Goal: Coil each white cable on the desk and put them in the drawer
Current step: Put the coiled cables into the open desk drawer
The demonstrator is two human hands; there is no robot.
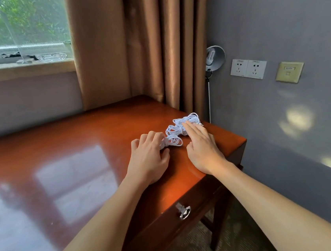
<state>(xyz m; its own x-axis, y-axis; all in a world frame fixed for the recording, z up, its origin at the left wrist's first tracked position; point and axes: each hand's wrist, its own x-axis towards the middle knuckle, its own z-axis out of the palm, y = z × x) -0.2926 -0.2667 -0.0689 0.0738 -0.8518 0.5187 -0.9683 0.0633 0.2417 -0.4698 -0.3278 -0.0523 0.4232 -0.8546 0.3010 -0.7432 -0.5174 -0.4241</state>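
Gripping with the left hand [149, 158], fingers curled and thumb tucked in, the end of the nearer white cable [173, 141]. Pressing with the right hand [202, 148], fingers straight and slightly spread, on the farther white cable [192, 118]. Lying loosely looped and touching, both, between the hands on the desk [81, 155]. Below the wrists, a shut drawer [171, 223] with a ring pull [184, 213]. Beyond the right hand, wall sockets [248, 69].
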